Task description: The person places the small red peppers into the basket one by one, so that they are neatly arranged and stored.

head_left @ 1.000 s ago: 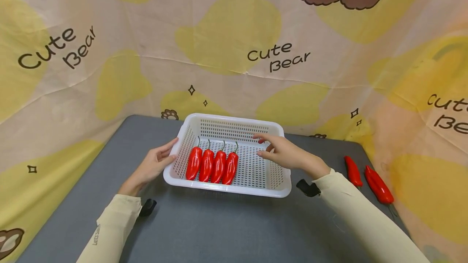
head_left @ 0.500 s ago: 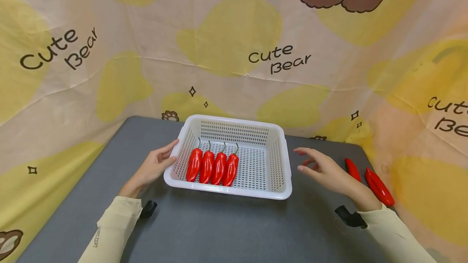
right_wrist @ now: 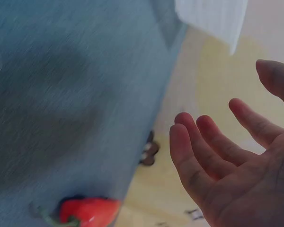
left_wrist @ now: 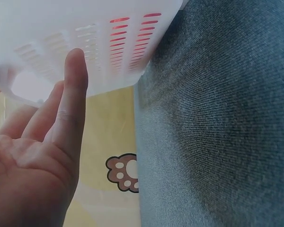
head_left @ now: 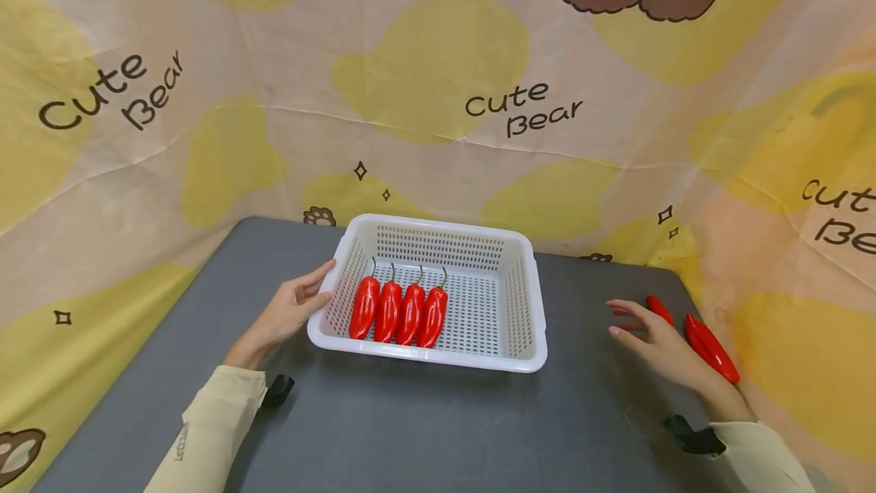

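Note:
Several glossy red chili peppers (head_left: 388, 313) with green stems lie side by side in the left half of a white plastic basket (head_left: 433, 355). My left hand (head_left: 290, 310) grips the basket's left rim, with fingers (left_wrist: 75, 78) against the outside of its slotted wall in the left wrist view. Off to the basket's right, my right hand (head_left: 653, 342) is in the air with relaxed, spread fingers and holds nothing. It is nearest two more red chili peppers on the right, one partly hidden behind the hand (head_left: 658, 308), the other (head_left: 710, 346) beside the wrist.
The basket stands on a dark grey table (head_left: 438, 432). A printed cloth (head_left: 424, 67) with yellow patches and "Cute Bear" lettering hangs around the table's back and sides. Each wrist carries a black camera mount, seen at the right wrist mount (head_left: 693, 436).
My right hand has moved out from over the basket to the right, towards the two loose peppers, its fingers relaxed throughout. My left hand and the basket have stayed in place.

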